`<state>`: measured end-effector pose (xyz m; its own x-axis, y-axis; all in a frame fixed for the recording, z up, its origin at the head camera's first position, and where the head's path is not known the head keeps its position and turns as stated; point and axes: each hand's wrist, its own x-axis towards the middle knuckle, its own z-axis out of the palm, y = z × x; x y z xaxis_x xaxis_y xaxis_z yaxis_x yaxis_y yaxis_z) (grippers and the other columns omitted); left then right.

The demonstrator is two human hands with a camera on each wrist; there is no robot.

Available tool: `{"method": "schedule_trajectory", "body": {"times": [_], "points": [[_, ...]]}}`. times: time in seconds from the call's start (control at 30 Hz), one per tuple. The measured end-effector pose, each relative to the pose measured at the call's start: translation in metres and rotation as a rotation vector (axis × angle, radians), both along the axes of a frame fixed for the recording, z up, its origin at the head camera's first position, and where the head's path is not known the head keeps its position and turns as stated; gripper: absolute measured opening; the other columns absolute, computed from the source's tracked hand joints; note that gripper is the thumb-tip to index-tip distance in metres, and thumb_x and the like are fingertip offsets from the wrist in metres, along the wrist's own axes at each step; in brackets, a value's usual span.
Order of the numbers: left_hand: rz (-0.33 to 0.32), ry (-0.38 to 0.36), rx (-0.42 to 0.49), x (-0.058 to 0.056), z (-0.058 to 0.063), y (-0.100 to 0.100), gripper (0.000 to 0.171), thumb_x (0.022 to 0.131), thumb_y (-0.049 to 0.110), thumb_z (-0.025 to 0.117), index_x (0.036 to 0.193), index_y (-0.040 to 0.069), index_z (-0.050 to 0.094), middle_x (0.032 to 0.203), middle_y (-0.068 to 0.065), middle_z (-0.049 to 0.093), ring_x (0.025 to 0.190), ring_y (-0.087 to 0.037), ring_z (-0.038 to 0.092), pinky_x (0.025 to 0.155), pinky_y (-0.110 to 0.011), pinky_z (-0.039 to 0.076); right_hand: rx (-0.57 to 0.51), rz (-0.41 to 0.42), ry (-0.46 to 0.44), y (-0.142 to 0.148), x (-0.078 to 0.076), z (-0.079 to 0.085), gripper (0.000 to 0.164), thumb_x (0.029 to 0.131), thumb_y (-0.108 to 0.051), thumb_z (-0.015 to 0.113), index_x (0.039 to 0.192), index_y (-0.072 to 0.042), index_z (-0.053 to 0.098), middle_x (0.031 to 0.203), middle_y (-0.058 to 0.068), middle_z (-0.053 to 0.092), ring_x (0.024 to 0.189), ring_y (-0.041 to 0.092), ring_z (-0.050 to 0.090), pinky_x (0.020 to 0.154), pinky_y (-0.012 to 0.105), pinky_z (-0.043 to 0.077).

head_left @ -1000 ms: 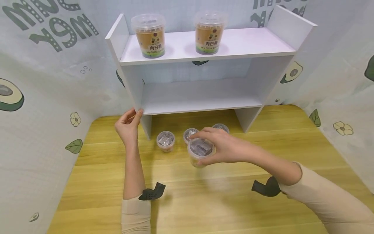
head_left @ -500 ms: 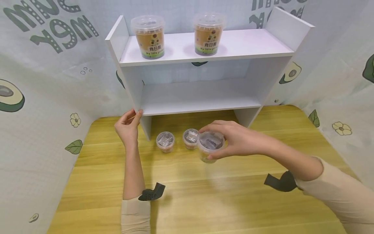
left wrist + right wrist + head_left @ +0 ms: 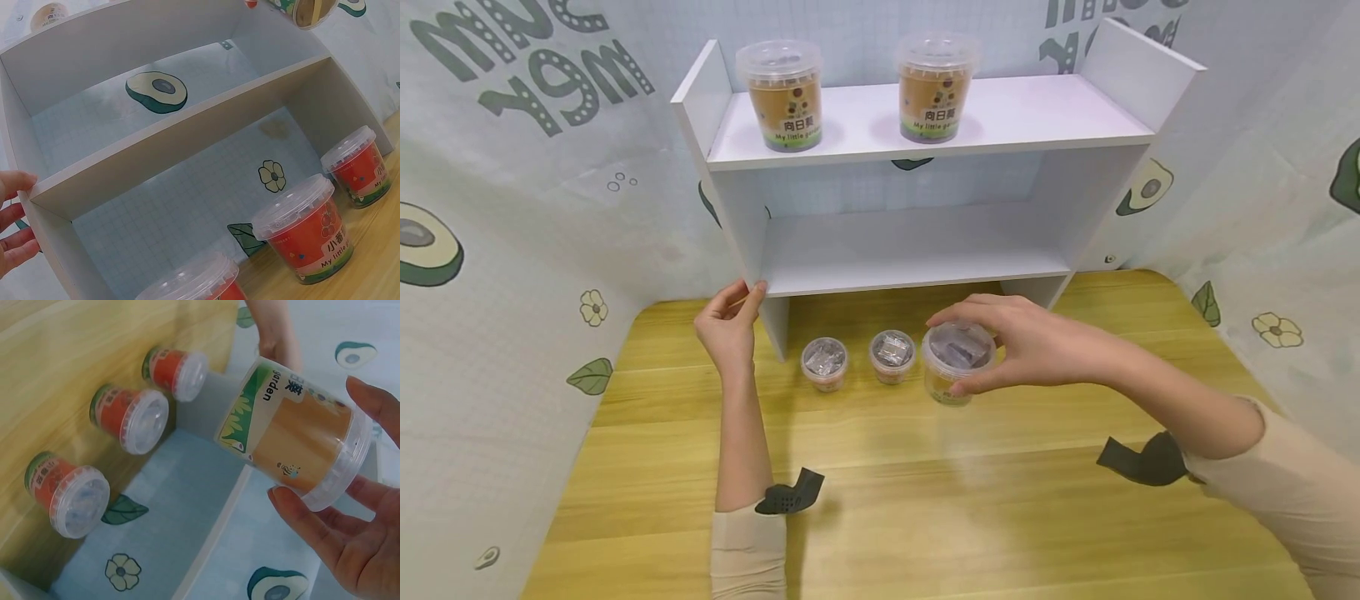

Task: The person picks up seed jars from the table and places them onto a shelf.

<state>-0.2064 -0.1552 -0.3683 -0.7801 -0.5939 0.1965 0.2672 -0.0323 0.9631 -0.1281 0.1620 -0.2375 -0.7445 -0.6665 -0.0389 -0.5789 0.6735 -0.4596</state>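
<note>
My right hand (image 3: 1037, 342) grips a clear plastic cup (image 3: 303, 440) round its lid, thumb on one side and fingers on the other. The cup has an orange label with a green band and is raised over the table before the shelf's lower gap. My left hand (image 3: 730, 325) pinches the left side panel of a white shelf unit (image 3: 917, 246), level with its middle board. Red-labelled lidded cups stand in a row on the table: a left one (image 3: 824, 364), a middle one (image 3: 892, 357), and a right one (image 3: 67, 494), which the held cup hides in the head view.
Two orange-labelled cups, one on the left (image 3: 786, 96) and one nearer the middle (image 3: 936, 87), stand on the top board. The yellow wood-grain table (image 3: 910, 517) extends in front. A patterned cloth (image 3: 535, 208) hangs behind and at both sides.
My right hand has carried the orange-labelled cup to the right and slightly farther back, past the middle red cup, now covering the right one. My left hand stays on the side panel.
</note>
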Motion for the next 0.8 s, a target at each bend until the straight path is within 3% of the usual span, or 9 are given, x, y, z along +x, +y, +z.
{"method": "schedule_trajectory", "body": {"times": [0.3,0.47,0.8], "points": [[-0.018,-0.007,-0.009,0.002,0.001,-0.001,0.034,0.072,0.020,0.080,0.097,-0.001,0.071,0.077,0.011,0.066,0.067,-0.007,0.062,0.058,-0.017,0.051,0.032,-0.013,0.049,0.011,-0.012,0.013,0.062,0.074,-0.047,0.074,0.125,-0.019,0.054,0.109,-0.002,0.058,0.088,0.013,0.052,0.068,0.031,0.046],[-0.015,0.007,-0.014,0.002,-0.001,-0.001,0.034,0.071,0.022,0.081,0.096,0.000,0.071,0.077,0.010,0.066,0.068,-0.008,0.063,0.059,-0.017,0.052,0.041,-0.028,0.028,0.016,-0.017,0.022,0.061,0.075,-0.043,0.074,0.127,-0.018,0.053,0.108,-0.002,0.058,0.087,0.015,0.051,0.066,0.030,0.045],[-0.018,0.016,-0.013,0.000,-0.001,-0.001,0.035,0.072,0.023,0.081,0.097,0.000,0.071,0.077,0.011,0.066,0.068,-0.008,0.063,0.060,-0.018,0.052,0.037,-0.168,-0.058,0.025,-0.022,0.044,0.066,0.072,-0.038,0.078,0.129,-0.021,0.050,0.118,0.007,0.054,0.087,0.016,0.059,0.067,0.027,0.051]]}}
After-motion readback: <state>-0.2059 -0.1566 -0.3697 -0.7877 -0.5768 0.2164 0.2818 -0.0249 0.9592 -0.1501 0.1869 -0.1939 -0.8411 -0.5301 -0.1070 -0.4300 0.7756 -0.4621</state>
